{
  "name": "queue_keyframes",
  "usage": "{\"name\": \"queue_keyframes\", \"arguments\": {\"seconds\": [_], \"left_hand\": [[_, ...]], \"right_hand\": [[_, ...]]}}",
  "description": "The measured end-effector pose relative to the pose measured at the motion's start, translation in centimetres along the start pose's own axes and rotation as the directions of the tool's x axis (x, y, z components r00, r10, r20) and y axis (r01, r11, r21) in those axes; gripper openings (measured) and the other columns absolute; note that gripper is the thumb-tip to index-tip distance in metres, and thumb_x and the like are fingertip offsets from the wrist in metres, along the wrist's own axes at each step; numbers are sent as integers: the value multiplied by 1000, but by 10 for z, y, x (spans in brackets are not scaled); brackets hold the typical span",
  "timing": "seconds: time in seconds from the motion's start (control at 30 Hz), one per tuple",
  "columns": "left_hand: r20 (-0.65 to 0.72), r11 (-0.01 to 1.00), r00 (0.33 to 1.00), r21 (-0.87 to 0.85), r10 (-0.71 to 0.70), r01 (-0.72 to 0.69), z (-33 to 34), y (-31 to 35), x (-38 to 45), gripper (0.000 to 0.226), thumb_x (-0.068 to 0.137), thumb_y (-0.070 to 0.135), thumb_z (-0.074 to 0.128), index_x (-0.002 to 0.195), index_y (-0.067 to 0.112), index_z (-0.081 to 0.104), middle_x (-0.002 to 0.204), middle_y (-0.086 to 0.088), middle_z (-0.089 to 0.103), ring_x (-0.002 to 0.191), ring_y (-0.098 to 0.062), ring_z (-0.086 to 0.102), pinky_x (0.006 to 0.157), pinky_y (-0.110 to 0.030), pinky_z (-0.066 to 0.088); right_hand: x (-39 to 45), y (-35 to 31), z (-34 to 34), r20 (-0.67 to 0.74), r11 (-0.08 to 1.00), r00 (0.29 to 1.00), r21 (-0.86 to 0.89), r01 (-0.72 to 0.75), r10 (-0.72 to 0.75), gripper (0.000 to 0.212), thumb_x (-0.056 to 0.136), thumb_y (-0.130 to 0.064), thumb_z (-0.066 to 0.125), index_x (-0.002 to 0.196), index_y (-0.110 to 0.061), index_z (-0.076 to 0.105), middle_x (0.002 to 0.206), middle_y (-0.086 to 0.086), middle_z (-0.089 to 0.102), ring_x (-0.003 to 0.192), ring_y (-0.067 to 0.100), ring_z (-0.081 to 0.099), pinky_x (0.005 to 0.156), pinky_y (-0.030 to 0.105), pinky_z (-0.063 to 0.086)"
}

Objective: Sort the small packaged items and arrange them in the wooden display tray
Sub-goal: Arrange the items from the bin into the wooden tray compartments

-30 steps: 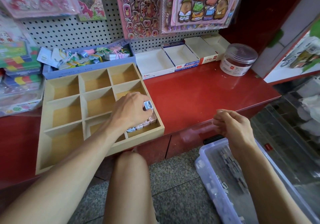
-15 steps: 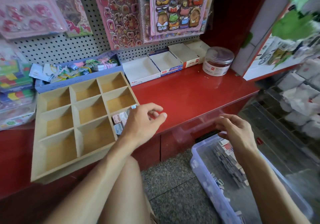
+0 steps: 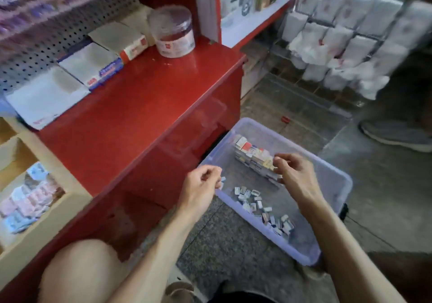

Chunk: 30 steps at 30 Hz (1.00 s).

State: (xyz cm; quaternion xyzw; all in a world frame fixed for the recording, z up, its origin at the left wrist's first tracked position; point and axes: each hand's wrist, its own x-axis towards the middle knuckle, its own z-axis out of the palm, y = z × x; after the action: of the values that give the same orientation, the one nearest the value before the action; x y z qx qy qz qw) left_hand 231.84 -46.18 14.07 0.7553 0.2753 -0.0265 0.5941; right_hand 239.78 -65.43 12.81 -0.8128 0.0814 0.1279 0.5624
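Head view, from the left: the wooden tray (image 3: 70, 199) on the red counter (image 3: 140, 106) holds small packets (image 3: 28, 195) in its near compartment. My left hand (image 3: 198, 188) hovers loosely curled, holding nothing, over the plastic bin (image 3: 336, 181). My right hand (image 3: 297, 176) pinches at the stacked packets (image 3: 252, 155) there.

open bin (image 3: 336, 181), red counter (image 3: 145, 106) alongside

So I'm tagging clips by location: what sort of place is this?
Most likely a small stationery or toy shop: a pegboard wall hung with carded goods, a red display counter, and small packaged items sorted into a wooden display tray.
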Motion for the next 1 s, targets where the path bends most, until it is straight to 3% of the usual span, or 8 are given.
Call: {"name": "queue_keyframes", "arguments": {"seconds": [0.1, 0.2, 0.3, 0.4, 0.63, 0.77, 0.87, 1.0], "left_hand": [[69, 984, 997, 169, 35, -46, 27, -27, 37, 22, 95, 20, 60, 77, 31, 68, 75, 9, 67, 77, -19, 67, 75, -34, 53], [149, 921, 986, 370, 68, -120, 47, -51, 74, 12, 96, 18, 60, 92, 16, 72, 84, 4, 69, 79, -13, 63, 70, -15, 44], [231, 827, 967, 518, 108, -216, 54, -79, 112, 15, 95, 21, 61, 100, 12, 72, 95, 1, 69, 83, -12, 62, 74, -12, 43], [324, 727, 944, 631, 68, -270, 57, -104, 141, 27, 90, 40, 56, 100, 19, 71, 93, 5, 66, 86, -14, 64, 84, -29, 50], [331, 385, 943, 866, 38, -320, 69, -124, 153, 41, 93, 58, 38, 110, 32, 64, 108, 11, 65, 105, -19, 62, 77, -38, 47], [301, 376, 952, 878, 51, -297, 72, -126, 155, 45, 86, 57, 40, 109, 30, 66, 108, 9, 67, 104, -22, 64, 76, -40, 50], [283, 369, 958, 886, 51, -282, 73, -127, 155, 45, 84, 56, 40, 109, 29, 66, 107, 8, 68, 103, -23, 64, 76, -39, 48], [281, 384, 957, 878, 68, -285, 72, -129, 154, 40, 83, 53, 41, 103, 28, 66, 102, 6, 68, 99, -26, 65, 74, -38, 47]], "right_hand": [[18, 54, -2, 32, 996, 996, -49, -77, 78, 12, 98, -17, 58, 102, -12, 69, 76, -2, 66, 73, 16, 58, 74, 38, 50], [40, 108, 6, 107, 978, 979, -136, -157, 172, 16, 100, -19, 56, 104, -8, 67, 78, 2, 62, 72, 17, 54, 70, 34, 44], [65, 157, 23, 213, 942, 934, -241, -234, 287, 32, 102, -25, 54, 127, -7, 59, 103, 2, 64, 82, 11, 58, 70, 26, 46], [89, 200, 42, 299, 897, 882, -368, -245, 364, 45, 101, -29, 55, 141, -8, 50, 134, 13, 59, 112, 21, 59, 89, 31, 50], [148, 268, 86, 501, 743, 826, -650, 161, 259, 62, 91, -55, 54, 148, -33, 42, 157, 7, 35, 140, 36, 36, 111, 49, 37], [140, 280, 97, 605, 555, 776, -714, 427, 180, 66, 93, -58, 47, 152, -31, 37, 159, 4, 32, 134, 39, 33, 93, 53, 44], [122, 293, 91, 677, 633, 717, -630, 449, 165, 69, 84, -53, 46, 144, -19, 51, 140, 17, 50, 121, 43, 48, 89, 55, 50], [105, 296, 98, 633, 774, 744, -575, 267, 214, 48, 88, -33, 61, 131, -13, 63, 121, 21, 55, 107, 42, 57, 94, 46, 50]]}}
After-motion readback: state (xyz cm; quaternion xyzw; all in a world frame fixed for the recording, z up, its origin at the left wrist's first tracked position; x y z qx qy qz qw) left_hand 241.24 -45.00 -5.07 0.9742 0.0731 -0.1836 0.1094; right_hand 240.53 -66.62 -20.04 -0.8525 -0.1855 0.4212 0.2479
